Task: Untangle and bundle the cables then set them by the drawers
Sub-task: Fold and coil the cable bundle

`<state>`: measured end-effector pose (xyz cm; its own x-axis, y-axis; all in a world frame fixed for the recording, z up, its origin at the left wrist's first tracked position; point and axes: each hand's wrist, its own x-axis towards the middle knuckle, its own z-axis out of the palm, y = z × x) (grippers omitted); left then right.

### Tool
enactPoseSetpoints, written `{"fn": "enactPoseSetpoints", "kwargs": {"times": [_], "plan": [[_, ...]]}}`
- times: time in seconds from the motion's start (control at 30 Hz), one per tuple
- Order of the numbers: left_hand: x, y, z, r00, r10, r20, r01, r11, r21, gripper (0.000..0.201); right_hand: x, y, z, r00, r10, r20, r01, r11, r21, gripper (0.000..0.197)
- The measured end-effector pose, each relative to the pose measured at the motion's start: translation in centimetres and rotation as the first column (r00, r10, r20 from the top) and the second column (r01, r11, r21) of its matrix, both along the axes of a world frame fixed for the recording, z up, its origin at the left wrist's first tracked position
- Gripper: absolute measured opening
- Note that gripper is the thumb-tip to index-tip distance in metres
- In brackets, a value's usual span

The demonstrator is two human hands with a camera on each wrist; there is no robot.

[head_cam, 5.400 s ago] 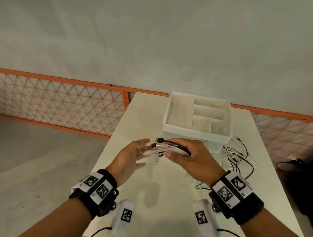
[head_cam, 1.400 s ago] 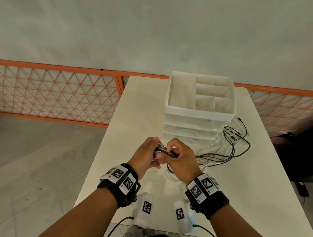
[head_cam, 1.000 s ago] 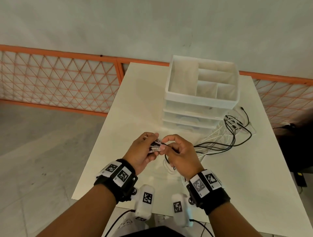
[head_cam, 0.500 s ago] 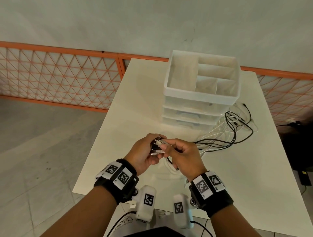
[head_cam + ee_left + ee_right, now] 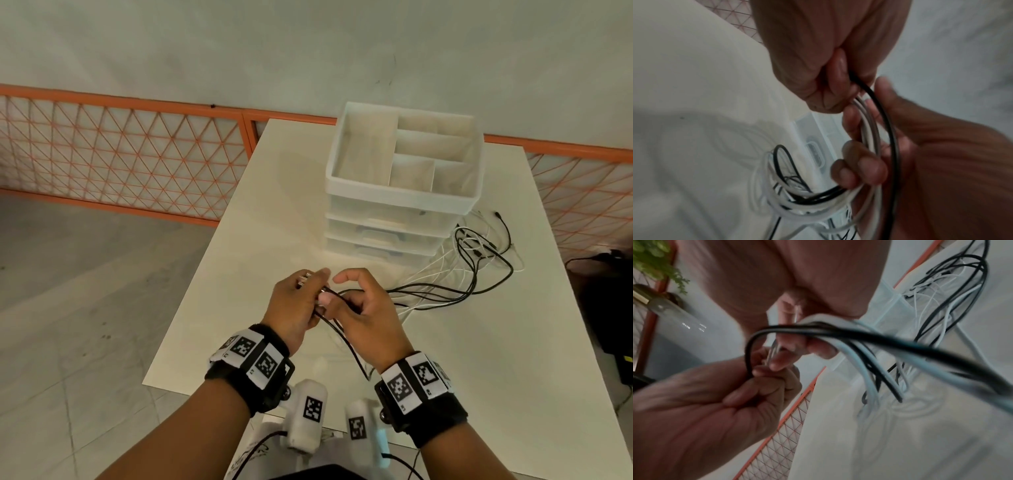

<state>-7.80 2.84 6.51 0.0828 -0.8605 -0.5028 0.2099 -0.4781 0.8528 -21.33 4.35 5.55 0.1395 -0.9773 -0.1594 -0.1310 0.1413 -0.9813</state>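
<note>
Cables (image 5: 442,291), black and white, run from both hands across the white counter (image 5: 260,240) to a loose tangle lying at the right of the drawers (image 5: 394,219), touching or just beside the lowest tier. Left hand (image 5: 294,308): fingers curled into a fist around the plug ends, with metal connectors protruding past the knuckles on the far side; the grip is clamped on the cables. Right hand (image 5: 363,315): lower fingers curled around the same strands just right of the left hand, the 2 hands touching, while the index finger and thumb arch above without meeting; this grip is likewise clamped on the cables. Left wrist view: a black strand and several white strands leave the left hand (image 5: 824,68) and loop through the curled fingers of the right hand (image 5: 910,154). Right wrist view: the strands bend over the right hand's fingers (image 5: 797,344) and enter the fist of the left hand (image 5: 719,402). Drawers: a white plastic unit of 3 tiers topped by an open tray divided into compartments, standing toward the far side of the counter. An orange lattice fence (image 5: 120,154) runs behind the counter along a pale wall.
</note>
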Motion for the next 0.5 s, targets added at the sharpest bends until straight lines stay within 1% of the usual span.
{"fn": "enactPoseSetpoints", "kwargs": {"times": [0.07,0.1,0.17,0.27,0.33,0.37,0.4,0.43,0.47,0.5], "plan": [[-0.2,-0.5,-0.1,0.992,0.121,-0.023,-0.12,0.993,0.022,0.027,-0.4,0.1,-0.3,0.998,0.064,0.0,-0.064,0.997,0.044,0.042],[-0.2,-0.6,0.0,0.989,0.144,-0.023,-0.144,0.989,0.024,0.025,-0.7,0.2,-0.2,0.995,0.097,-0.025,-0.096,0.994,0.053,0.044],[-0.4,-0.6,0.5,0.993,0.114,-0.021,-0.114,0.993,0.009,0.02,-0.9,0.3,-0.1,0.99,0.13,-0.058,-0.125,0.99,0.071,0.033],[-0.4,-0.4,1.1,0.998,-0.058,0.026,0.058,0.998,-0.028,0.017,-1.5,-0.1,-0.2,0.99,0.132,-0.041,-0.127,0.985,0.121,0.015],[-0.3,-0.3,1.4,0.984,-0.165,0.066,0.17,0.983,-0.067,0.015,-2.0,-0.4,0.0,0.985,0.173,-0.027,-0.168,0.975,0.147,0.013],[-0.2,-0.3,1.5,0.978,-0.189,0.09,0.197,0.977,-0.086,0.014,-2.1,-0.6,0.3,0.979,0.203,-0.007,-0.199,0.967,0.159,0.013],[-0.1,-0.3,1.7,0.975,-0.184,0.121,0.197,0.975,-0.103,0.014,-2.2,-0.8,0.6,0.973,0.229,0.004,-0.226,0.959,0.168,0.013],[0.0,-0.4,1.8,0.977,-0.15,0.153,0.169,0.978,-0.119,0.016,-2.4,-1.0,0.8,0.97,0.244,-0.005,-0.24,0.955,0.175,0.011],[0.3,-0.7,1.9,0.979,-0.095,0.183,0.12,0.984,-0.134,0.017,-2.8,-1.3,1.0,0.971,0.238,-0.034,-0.229,0.956,0.182,0.012],[0.8,-1.1,1.9,0.978,-0.031,0.205,0.061,0.988,-0.143,0.017,-3.3,-1.8,1.0,0.972,0.217,-0.095,-0.198,0.965,0.175,0.016]]}}
